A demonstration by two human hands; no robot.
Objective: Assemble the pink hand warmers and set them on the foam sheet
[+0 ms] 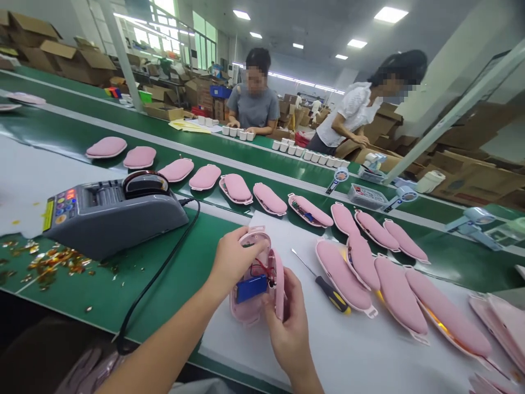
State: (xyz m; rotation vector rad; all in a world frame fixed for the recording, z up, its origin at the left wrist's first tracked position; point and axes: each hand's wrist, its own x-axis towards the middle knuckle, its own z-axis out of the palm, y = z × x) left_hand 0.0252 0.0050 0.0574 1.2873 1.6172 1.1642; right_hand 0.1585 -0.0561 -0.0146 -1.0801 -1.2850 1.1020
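An opened pink oval casing is held up in front of me, its two halves apart like a clam. My left hand (233, 257) is closed on the top of the back half (246, 313), with the thumb reaching inside near the red wires (268, 269). A flat blue battery pack (251, 288) sits inside, beside those wires. My right hand (290, 323) grips the narrow front half (279, 284) from its outer side, the thumb at its lower inner edge. Small parts behind the left thumb are hidden. A screwdriver (328, 287) lies right of my hands.
A grey tape dispenser (118, 210) stands left, its black cable (164, 268) curving toward the front edge. Amber tape scraps (57, 265) lie beside it. Several pink casings (350, 276) lie right and along the green belt (229, 158). Two co-workers (254, 98) are across the line.
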